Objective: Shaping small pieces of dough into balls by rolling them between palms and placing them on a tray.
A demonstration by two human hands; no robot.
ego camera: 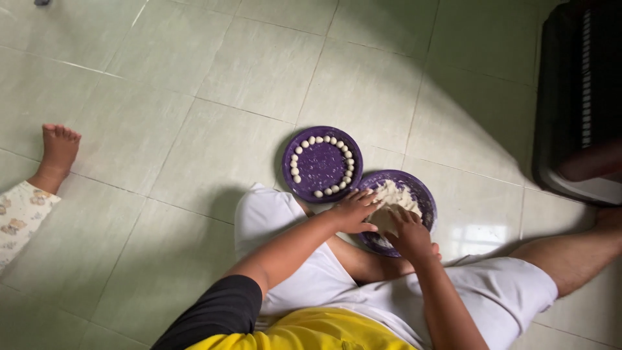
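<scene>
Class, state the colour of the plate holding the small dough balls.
Purple plate, clearest in the head view.

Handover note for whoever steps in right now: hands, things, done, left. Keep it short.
Left hand: on the near rim of the dough plate, fingers bent, grip unclear.
Right hand: fingers pressed into the pale dough on that plate.
Second purple plate: on the floor tiles, touching the first, with small dough balls ringing its edge.
Done: ring nearly full.
Left: a gap at the near edge; dough remains.
</scene>
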